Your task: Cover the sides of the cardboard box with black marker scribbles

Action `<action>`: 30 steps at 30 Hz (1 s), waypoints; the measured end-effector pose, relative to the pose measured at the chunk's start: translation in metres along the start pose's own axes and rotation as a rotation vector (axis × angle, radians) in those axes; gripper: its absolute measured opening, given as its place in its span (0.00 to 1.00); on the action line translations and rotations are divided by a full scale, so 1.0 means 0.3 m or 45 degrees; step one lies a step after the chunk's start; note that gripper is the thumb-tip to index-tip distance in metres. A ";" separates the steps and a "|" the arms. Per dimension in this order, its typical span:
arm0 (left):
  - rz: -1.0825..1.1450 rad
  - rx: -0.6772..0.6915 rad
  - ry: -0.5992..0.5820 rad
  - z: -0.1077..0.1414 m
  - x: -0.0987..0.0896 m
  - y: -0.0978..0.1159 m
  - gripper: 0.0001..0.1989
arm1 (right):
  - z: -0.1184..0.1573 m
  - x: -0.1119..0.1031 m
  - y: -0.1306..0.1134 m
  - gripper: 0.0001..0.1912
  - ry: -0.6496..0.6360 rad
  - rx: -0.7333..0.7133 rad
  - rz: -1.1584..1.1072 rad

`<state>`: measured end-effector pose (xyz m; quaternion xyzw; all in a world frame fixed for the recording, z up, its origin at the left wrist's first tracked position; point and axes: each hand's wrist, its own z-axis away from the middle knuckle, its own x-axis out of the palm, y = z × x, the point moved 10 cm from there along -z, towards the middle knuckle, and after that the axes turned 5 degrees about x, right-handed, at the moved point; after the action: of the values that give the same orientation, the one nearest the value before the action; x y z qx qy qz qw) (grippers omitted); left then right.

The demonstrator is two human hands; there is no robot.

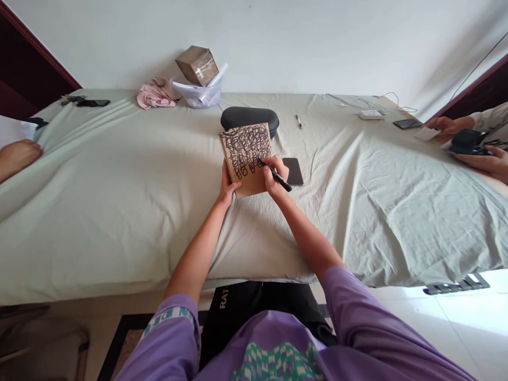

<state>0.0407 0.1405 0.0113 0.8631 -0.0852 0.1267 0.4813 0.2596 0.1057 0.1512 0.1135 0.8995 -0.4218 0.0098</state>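
My left hand (227, 186) grips the lower left edge of a brown cardboard box (254, 186), thumb on its front face. Dark looping scribbles cover most of that face, while a strip along the bottom is plain. A black marker pen (280, 179) is held in my right hand (274, 173), its tip at the lower border of the scribbles. Behind the box lies a black hard case (248, 115), partly hidden by it. Just right of my right hand, a dark phone (293, 172) rests on the cloth.
A pale cloth (119, 211) covers the table. At the back stand a plastic tub (200, 98) with a small carton (197, 64) on it and a pink cloth (156, 93). A pen cap or short pen (299, 121) lies right. Other people's hands (482, 159) show at both sides.
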 end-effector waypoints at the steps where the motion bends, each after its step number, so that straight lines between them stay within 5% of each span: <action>1: 0.000 0.009 -0.019 0.001 0.005 0.003 0.64 | -0.003 -0.011 -0.004 0.14 0.032 -0.014 0.010; 15: -0.034 0.069 -0.130 -0.010 0.026 0.029 0.65 | -0.035 -0.058 0.076 0.06 0.088 0.101 -0.069; 25: -0.097 0.082 -0.215 -0.020 0.022 0.028 0.65 | -0.061 -0.034 0.103 0.10 -0.024 0.216 0.004; 30: -0.106 0.058 -0.246 -0.026 0.018 0.033 0.65 | -0.061 -0.059 0.107 0.09 0.073 0.184 -0.097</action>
<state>0.0422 0.1418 0.0248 0.8849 -0.0925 0.0248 0.4559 0.2851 0.1360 0.1407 0.0917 0.8703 -0.4822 -0.0403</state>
